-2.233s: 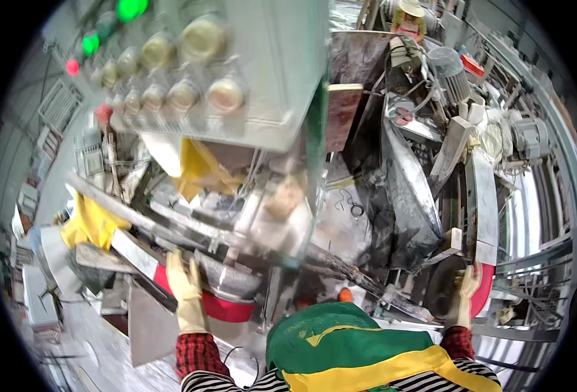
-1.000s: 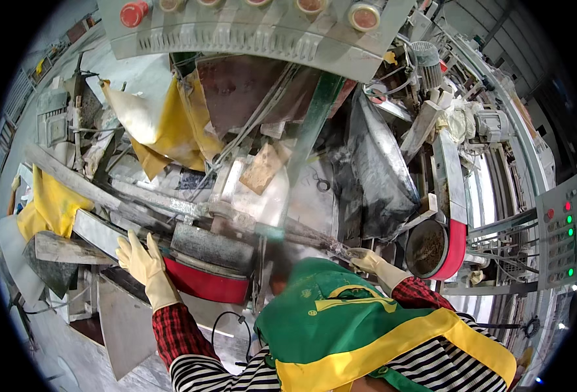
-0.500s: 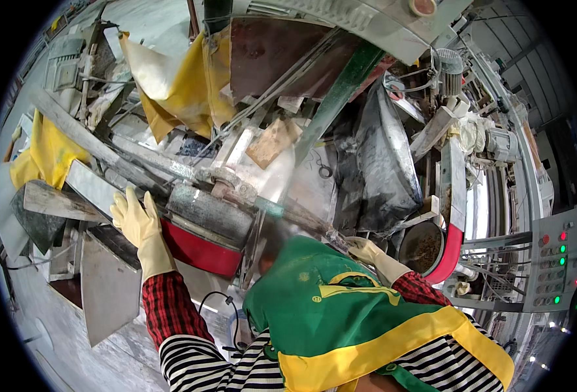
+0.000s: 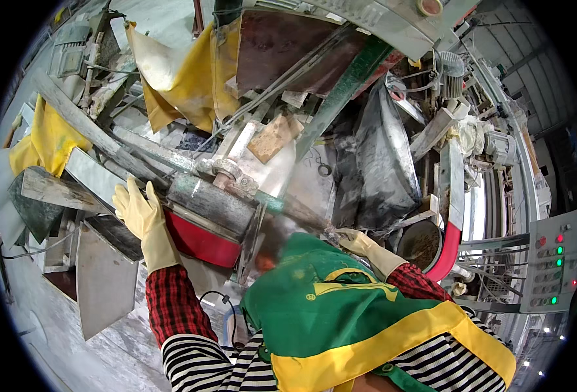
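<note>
Red curved band [image 4: 203, 243] mounted below grey metal part [image 4: 210, 204], just right of left hand [image 4: 138, 212]; surface smooth. Dusty bar [image 4: 304, 214] slanted down toward right hand [image 4: 360, 246]. Yellow cloth [image 4: 48, 140] draped at far left; green post [image 4: 340, 91] slanted across centre; lower middle blocked by green apron [image 4: 321, 313]; lit control panel [image 4: 553, 264] positioned at far right. Left hand gloved, fingers extended, thumb held apart, back turned upward; contact with band cannot be told. Right hand gloved, placed at bar's lower end; grip cannot be told.
</note>
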`<state>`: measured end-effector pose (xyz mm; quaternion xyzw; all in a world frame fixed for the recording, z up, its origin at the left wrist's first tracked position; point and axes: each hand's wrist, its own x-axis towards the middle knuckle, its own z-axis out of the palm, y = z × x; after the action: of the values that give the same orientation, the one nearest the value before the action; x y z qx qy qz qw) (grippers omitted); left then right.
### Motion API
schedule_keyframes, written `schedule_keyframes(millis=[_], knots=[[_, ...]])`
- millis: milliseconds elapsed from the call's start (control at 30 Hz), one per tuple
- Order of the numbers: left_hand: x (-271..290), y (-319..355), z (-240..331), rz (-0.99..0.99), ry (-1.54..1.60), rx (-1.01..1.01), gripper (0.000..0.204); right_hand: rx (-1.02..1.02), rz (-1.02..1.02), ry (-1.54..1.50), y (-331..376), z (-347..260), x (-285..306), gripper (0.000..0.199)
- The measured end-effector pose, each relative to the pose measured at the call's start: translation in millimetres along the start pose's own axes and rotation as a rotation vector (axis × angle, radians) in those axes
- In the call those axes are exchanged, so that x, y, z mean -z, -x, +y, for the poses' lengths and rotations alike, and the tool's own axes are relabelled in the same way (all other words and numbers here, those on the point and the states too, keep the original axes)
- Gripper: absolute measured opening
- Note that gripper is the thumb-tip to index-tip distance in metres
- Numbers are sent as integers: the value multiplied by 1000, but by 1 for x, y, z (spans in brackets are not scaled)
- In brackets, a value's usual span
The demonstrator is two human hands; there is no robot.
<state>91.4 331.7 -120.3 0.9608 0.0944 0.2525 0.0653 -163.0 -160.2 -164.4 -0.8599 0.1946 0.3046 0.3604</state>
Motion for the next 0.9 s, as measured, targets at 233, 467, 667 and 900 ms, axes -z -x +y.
schedule_keyframes(millis=[233, 467, 667, 900], knots=[[7, 2, 10, -8, 185, 169, 63, -34, -39, -211, -12, 38, -10, 44], [7, 2, 16, -112, 151, 250, 69, -79, -51, -349, -3, 95, -9, 44], [6, 42, 15, 9, 88, -5, 64, -31, 133, -188, 16, 201, -41, 44], [20, 95, 42, -138, 226, 131, 71, -87, 267, -315, 20, 257, -84, 47]])
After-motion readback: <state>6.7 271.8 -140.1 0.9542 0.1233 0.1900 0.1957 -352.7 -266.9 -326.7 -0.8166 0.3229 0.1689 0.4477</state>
